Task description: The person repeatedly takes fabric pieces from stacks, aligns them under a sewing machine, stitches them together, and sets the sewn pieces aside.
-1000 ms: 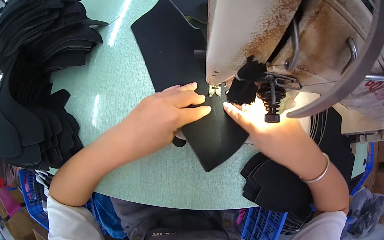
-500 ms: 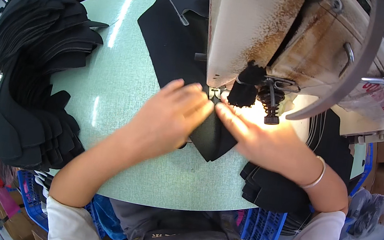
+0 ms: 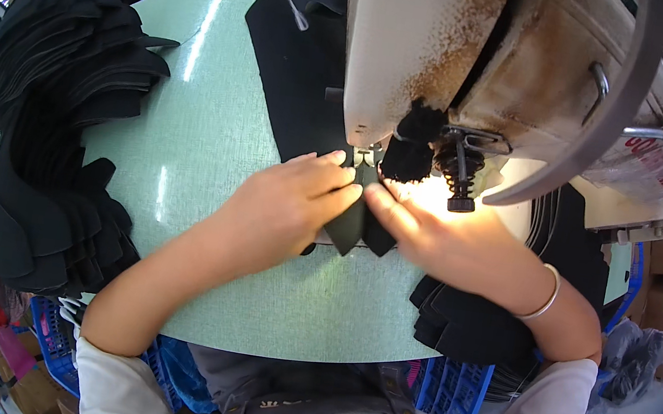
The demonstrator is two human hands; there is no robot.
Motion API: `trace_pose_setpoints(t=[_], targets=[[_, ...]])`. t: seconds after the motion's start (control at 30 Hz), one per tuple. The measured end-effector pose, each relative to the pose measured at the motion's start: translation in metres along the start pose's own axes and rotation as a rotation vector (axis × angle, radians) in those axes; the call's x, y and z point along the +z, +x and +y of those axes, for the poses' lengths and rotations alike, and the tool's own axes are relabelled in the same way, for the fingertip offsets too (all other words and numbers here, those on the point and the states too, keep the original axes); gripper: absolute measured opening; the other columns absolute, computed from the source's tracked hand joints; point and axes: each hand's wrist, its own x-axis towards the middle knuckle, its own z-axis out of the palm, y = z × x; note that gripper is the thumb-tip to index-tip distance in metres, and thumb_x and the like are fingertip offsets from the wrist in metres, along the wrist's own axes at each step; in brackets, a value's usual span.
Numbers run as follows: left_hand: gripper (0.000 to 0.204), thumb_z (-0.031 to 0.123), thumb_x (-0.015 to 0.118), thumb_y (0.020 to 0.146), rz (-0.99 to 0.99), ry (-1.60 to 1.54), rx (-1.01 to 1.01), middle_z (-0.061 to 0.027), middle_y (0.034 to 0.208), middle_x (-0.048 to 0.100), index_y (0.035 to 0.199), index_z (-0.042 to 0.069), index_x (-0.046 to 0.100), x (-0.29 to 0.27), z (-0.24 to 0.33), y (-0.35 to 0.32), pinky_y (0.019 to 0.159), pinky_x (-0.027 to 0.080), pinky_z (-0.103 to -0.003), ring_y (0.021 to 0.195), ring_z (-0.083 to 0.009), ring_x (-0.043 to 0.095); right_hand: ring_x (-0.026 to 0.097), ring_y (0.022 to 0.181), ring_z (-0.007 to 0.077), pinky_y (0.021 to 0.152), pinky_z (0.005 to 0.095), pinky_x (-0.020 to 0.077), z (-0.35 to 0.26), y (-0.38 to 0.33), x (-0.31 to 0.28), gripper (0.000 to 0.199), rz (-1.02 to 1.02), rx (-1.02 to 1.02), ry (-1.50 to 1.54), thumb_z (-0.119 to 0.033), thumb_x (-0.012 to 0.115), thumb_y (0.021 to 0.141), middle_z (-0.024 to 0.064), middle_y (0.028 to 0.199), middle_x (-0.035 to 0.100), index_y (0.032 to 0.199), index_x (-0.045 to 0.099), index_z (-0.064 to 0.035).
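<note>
A black fabric piece (image 3: 346, 224) lies under the presser foot (image 3: 365, 157) of a sewing machine (image 3: 422, 42). Its near end splits into two pointed flaps side by side; the far part spreads over the table left of the machine head. My left hand (image 3: 286, 201) rests on the piece's left side, fingers stretched toward the foot, thumb beside the seam line. From the right, my right hand (image 3: 446, 236) lies with extended fingers on the other flap, close to the foot. Both hands are open and press on the fabric. Bright lamp light washes out part of the right hand.
Tall stacks of black cut pieces (image 3: 52, 142) stand on the pale green table (image 3: 249, 314) at left. More black pieces (image 3: 472, 324) lie under my right forearm. A curved grey arm (image 3: 603, 143) and a tension spring (image 3: 457, 170) jut from the machine. Blue baskets (image 3: 453, 394) sit below the table edge.
The black fabric has slid away from me under the presser foot, so its near end is shorter and its two points are further apart. Both hands stay on it; the view has shifted slightly.
</note>
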Motion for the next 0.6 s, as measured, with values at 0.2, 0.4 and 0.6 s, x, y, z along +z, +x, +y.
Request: trace_pose_setpoints(t=[0.2,0.4,0.6], targets=[[0.024,0.011,0.063,0.074,0.003,0.095,0.12,-0.0055,0.101,0.065,0.098,0.007,0.066,-0.003,-0.004,-0.003,0.077,0.056,-0.032,0.102,-0.024,0.064,0.067,0.103,0.0123,0.054,0.023,0.0529,0.002,-0.001,0.0,0.039,0.022,-0.053,0.002,-0.011,0.057,0.085,0.0036,0.135,0.059,0.123,0.061,-0.0084],[0.025,0.007,0.062,0.074,0.047,0.1,0.103,-0.0049,0.099,0.065,0.099,0.006,0.066,-0.001,-0.009,-0.002,0.076,0.056,-0.03,0.102,-0.0239,0.064,0.067,0.1,0.01,0.052,0.021,0.0512,0.009,0.0,0.004,0.041,0.002,-0.015,0.03,-0.009,0.055,0.087,0.0012,0.136,0.059,0.128,0.059,-0.0101],[0.023,0.005,0.063,0.075,0.058,0.089,0.072,-0.0048,0.099,0.064,0.097,0.007,0.068,-0.001,-0.014,0.001,0.075,0.055,-0.03,0.096,-0.0231,0.064,0.059,0.059,0.015,0.053,0.0309,0.0447,0.017,0.004,0.024,0.02,0.378,-0.034,0.0,-0.015,0.061,0.077,0.0003,0.072,0.061,0.095,0.067,-0.0107]])
